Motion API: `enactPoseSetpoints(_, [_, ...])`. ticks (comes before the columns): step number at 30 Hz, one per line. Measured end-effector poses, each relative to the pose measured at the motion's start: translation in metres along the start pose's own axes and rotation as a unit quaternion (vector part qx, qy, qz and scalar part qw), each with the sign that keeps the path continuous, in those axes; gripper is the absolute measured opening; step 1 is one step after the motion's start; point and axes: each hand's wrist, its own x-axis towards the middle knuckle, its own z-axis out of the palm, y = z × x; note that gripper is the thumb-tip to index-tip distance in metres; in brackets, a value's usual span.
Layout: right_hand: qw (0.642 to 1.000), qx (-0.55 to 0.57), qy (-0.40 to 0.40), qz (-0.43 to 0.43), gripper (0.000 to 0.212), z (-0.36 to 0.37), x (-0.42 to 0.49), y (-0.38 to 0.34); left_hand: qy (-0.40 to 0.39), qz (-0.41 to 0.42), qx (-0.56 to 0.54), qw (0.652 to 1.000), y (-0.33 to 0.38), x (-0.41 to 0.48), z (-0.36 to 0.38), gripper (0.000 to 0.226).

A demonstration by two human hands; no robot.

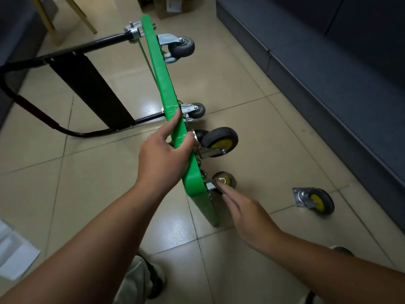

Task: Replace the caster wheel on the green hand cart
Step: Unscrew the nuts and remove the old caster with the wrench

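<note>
Beige tiled floor [241,84], dark sofa [328,73] alongside, green cart [163,77] on edge

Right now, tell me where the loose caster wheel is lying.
In the head view, the loose caster wheel lies on the floor at the right, just right of the right hand and beside the dark furniture base.

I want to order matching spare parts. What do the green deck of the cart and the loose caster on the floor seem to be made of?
The green deck looks like moulded plastic: uniform colour, rounded edge, soft gloss. The loose caster seems to have a matt black rubber tyre, a yellow hub, probably plastic, and a shiny grey mounting plate, likely plated steel.
</note>
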Motion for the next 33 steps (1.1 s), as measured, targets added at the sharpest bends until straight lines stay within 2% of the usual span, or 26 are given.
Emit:
enactPoseSetpoints(2, [0.999,0.028,0.013,0.029,0.043,-0.005,-0.004,-0.001,-0.001,-0.002,0.000,1.000,0.000,0.000,0.000,0.059])
enactPoseSetpoints(6, [0.977,0.200,0.007,0.070,0.051,-0.026,0.009,-0.039,0.003,-0.004,0.009,1.000,0.001,0.001,0.001,0.060])
enactPoseSetpoints(10, [0.946,0.291,-0.041,0.136,0.036,-0.040,0.023,-0.079,0.011,-0.001,0.024,1.000,-0.003,0.002,0.002,0.057])
enactPoseSetpoints(12, [0.931,0.312,-0.060,0.176,0.036,-0.041,0.027,-0.088,0.008,-0.003,0.026,1.000,-0.004,0.003,0.002,0.057])
enactPoseSetpoints(16, [0.927,0.305,-0.090,0.198,0.038,-0.045,0.034,-0.101,0.016,0.007,0.029,0.999,-0.006,0.005,0.002,0.058])
enactPoseSetpoints(23, [0.911,0.314,-0.138,0.230,0.024,-0.051,0.047,-0.118,0.017,0.018,0.033,0.999,-0.004,0.002,0.003,0.060])
enactPoseSetpoints(26, [0.915,0.307,-0.124,0.232,0.025,-0.046,0.045,-0.115,0.016,0.012,0.021,1.000,-0.004,0.001,0.004,0.060])
enactPoseSetpoints(29, [0.921,0.304,-0.070,0.234,0.021,-0.036,0.039,-0.104,0.017,0.003,0.013,1.000,-0.005,0.000,0.004,0.059])
enactPoseSetpoints(33, [0.967,0.208,-0.023,0.145,0.026,-0.021,0.039,-0.094,0.019,0.005,0.029,0.999,-0.005,-0.001,0.003,0.058])
